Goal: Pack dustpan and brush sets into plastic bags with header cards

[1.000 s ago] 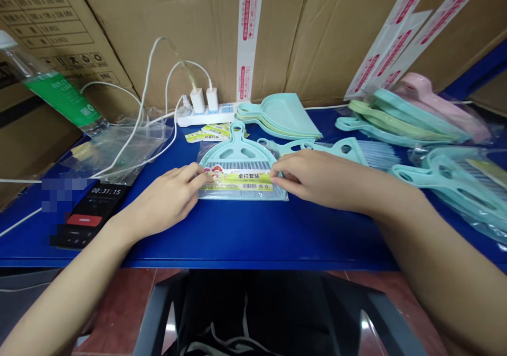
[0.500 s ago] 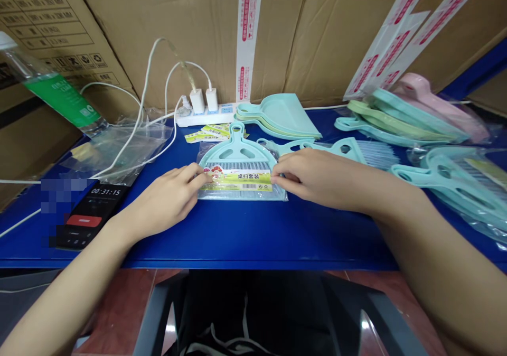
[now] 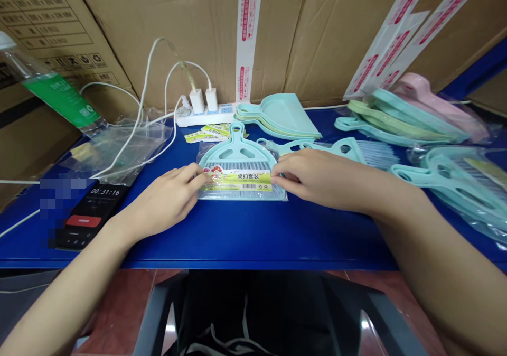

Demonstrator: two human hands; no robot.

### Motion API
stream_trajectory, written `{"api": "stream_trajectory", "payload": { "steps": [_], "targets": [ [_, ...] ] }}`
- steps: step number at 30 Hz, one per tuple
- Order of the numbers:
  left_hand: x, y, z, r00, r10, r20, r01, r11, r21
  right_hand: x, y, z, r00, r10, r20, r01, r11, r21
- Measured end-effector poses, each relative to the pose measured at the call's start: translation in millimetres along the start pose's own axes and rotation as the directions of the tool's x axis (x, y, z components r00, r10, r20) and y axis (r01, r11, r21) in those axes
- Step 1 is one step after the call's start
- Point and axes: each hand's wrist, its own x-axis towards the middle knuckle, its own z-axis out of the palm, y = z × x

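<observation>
A light-blue dustpan and brush set (image 3: 237,150) in a clear plastic bag lies flat on the blue table (image 3: 253,234), its handle pointing away from me. Across its bristles runs a yellow-green label card (image 3: 247,179) with a barcode. My left hand (image 3: 172,200) is closed at the left edge of the bag, fingertips on the card's left end. On the opposite edge, the curled fingers of my right hand (image 3: 311,179) pinch the bag by the card's right end. Several loose label cards (image 3: 214,132) lie just behind the set.
Stacked dustpans (image 3: 281,113) sit at the back beside a power strip (image 3: 206,115) with white cables. Loose brushes (image 3: 352,150) lie behind my right hand; more dustpans (image 3: 412,121) and bagged sets (image 3: 467,187) are at right. Left are a phone (image 3: 93,213), plastic bags (image 3: 134,144) and a bottle (image 3: 59,97).
The phone's timer has gone from 00:31:15 to 00:31:16. Both hands and the bagged set have stayed in place.
</observation>
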Motion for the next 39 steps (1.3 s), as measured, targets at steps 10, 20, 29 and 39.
{"api": "stream_trajectory", "payload": {
  "steps": [10, 20, 29, 39],
  "targets": [
    [-0.4, -0.7, 1.3, 1.000, 0.006, -0.012, -0.006, 1.000, 0.006, -0.5, -1.7, -1.5, 1.000, -0.001, 0.006, 0.001, 1.000, -0.008],
    [-1.4, -0.8, 1.2, 1.000, 0.001, -0.007, -0.001, 1.000, 0.009, -0.4, -1.6, -0.9, 1.000, -0.006, -0.004, 0.006, 1.000, -0.016],
    [-0.5, -0.9, 1.8, 1.000, 0.014, -0.016, -0.014, 1.000, 0.013, -0.4, -2.7, -1.3, 1.000, 0.023, 0.014, -0.023, 1.000, -0.013],
    [0.0, -0.6, 1.8, 1.000, -0.019, 0.022, 0.018, 1.000, 0.011, 0.2, -4.3, -2.1, 0.999, 0.031, 0.023, -0.031, 0.999, -0.028]
  ]
}}
